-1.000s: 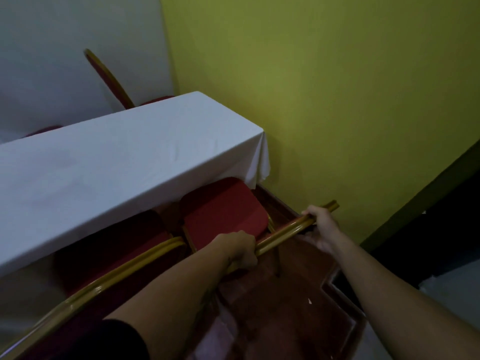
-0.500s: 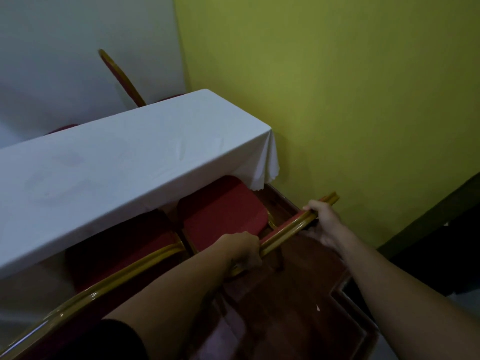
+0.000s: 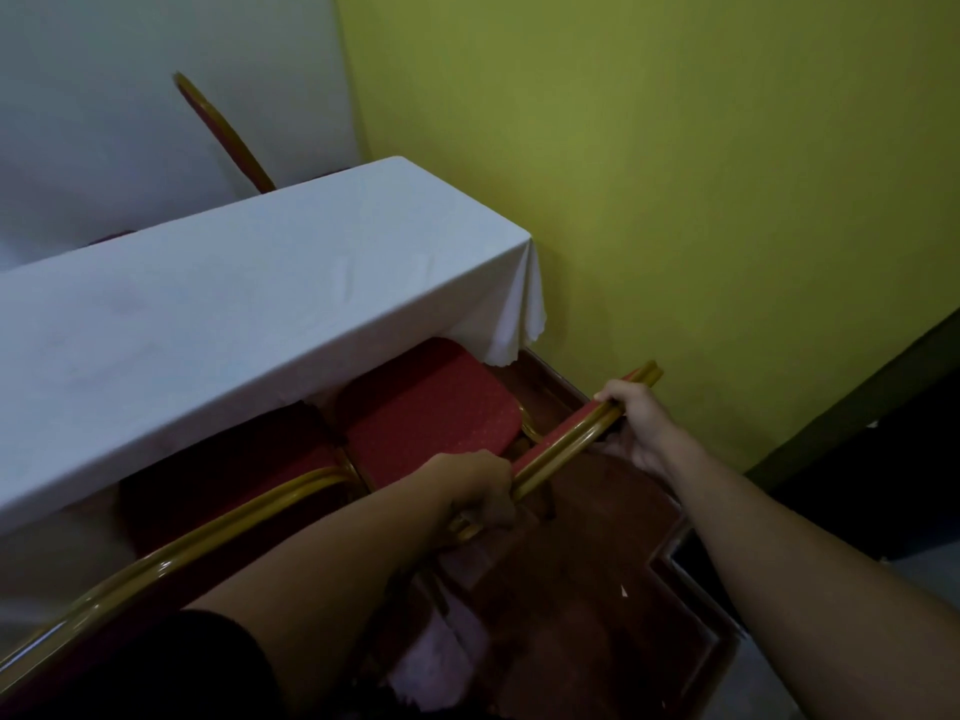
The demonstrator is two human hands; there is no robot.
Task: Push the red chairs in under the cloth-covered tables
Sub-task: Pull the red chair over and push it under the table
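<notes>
The left hand [image 3: 480,491] has its fingers [image 3: 470,519] curled tight around the gold tubular top rail of a red chair [image 3: 431,407], at the rail's lower end toward 7 o'clock. The right hand [image 3: 636,423] grips the same rail farther up toward 2 o'clock, its fingers [image 3: 613,400] wrapped over the tube and the red padded edge of the backrest. The chair's seat is a rounded square of dotted red fabric, its far part tucked beneath the overhang of the white cloth [image 3: 234,314] that covers the long surface. That cloth is smooth, faintly creased, and drapes in a soft fold at the corner near 3 o'clock. A second red chair [image 3: 223,470] sits just beside the first at 9 o'clock, its glossy gold rail curving away. Beyond the surface, at 11 o'clock, another chair back [image 3: 223,129] leans before a pale wall; a yellow-green wall [image 3: 675,174] fills the right.
</notes>
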